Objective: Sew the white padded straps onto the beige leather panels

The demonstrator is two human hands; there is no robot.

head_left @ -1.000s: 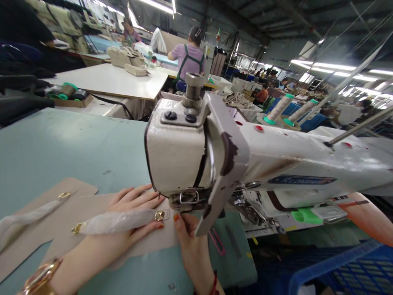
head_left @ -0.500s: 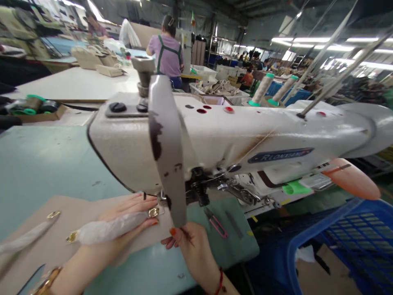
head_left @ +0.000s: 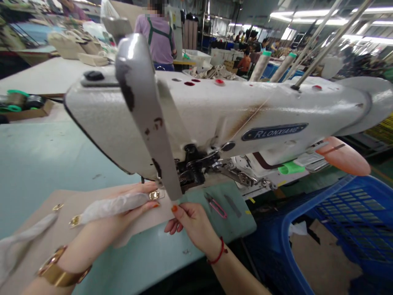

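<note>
A beige panel (head_left: 150, 223) lies on the pale green sewing table (head_left: 46, 151), its far edge under the head of a white sewing machine (head_left: 199, 110). My left hand (head_left: 130, 216) rests flat on the panel with fingers stretched toward the needle area. Over that hand runs a handle (head_left: 113, 209) wrapped in white film, with gold buckles at both ends. Pinched between thumb and fingers of my right hand (head_left: 193, 224) is the panel's right edge, below a worn metal lever (head_left: 153, 123). The needle and presser foot are mostly hidden behind this lever.
Pink-handled thread snips (head_left: 217, 207) and a thin grey blade-like strip (head_left: 232, 205) lie right of my right hand. A blue plastic basket (head_left: 276, 237) with beige scraps stands at lower right. A second wrapped handle (head_left: 27, 239) lies at left. A co-worker (head_left: 158, 37) stands behind the machine.
The view has shifted, so the machine appears higher and further left. More of both forearms shows. Both hands stay in nearly the same place on the panel.
</note>
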